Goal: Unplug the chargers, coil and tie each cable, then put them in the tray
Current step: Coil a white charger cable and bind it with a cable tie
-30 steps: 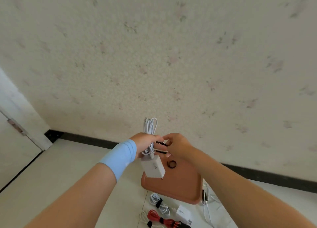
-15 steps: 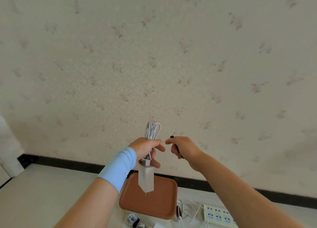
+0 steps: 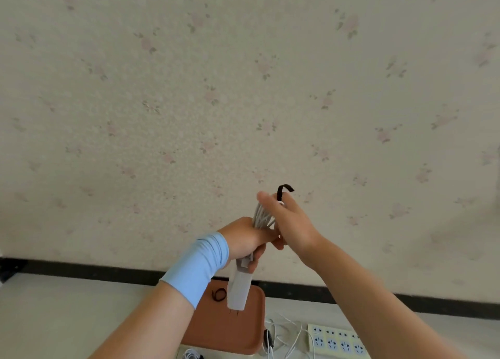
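My left hand (image 3: 244, 239), with a light blue wristband, grips a coiled white cable (image 3: 261, 216) in front of the wall. The cable's white charger block (image 3: 239, 291) hangs below the fist. My right hand (image 3: 290, 223) is close against the coil and holds a black tie strap (image 3: 284, 191), whose end curls above the fingers. How the strap lies around the coil is hidden. Below on the floor sits the brown tray (image 3: 232, 331) with a small black tie loop (image 3: 219, 295) on it.
A white power strip (image 3: 336, 341) lies on the floor right of the tray, with loose white cables (image 3: 286, 331) beside it. Another coiled white cable (image 3: 190, 354) shows at the bottom edge. A black skirting strip (image 3: 433, 304) runs along the wall.
My right hand has moved in against the coil and lifted the black strap above it. The view has tilted so the tray sits lower in frame.
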The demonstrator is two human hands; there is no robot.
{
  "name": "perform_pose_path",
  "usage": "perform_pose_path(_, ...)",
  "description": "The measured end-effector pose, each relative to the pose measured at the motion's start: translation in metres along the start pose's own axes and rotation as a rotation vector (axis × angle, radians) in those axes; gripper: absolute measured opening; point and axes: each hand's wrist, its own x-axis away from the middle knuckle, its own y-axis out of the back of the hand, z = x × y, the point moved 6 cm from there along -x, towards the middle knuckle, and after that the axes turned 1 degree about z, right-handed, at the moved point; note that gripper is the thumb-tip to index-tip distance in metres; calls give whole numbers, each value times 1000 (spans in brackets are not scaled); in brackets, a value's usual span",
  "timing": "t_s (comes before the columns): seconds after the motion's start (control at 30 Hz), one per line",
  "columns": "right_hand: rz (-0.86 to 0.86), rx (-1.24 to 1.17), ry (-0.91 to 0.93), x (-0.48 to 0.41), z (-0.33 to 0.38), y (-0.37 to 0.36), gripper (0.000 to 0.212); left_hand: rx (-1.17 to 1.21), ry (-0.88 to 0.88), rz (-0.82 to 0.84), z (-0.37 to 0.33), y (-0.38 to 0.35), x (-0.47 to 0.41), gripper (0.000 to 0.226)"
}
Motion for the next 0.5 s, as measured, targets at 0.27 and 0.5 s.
perform_pose_path(0.27,-97,13,70,-4,3,0,21,-60,-17,92,-2,-8,-3,27)
perform_pose_path(0.5,-155,-23,56,-6,9,5,18,38,-112,-91,-7,10,0,25)
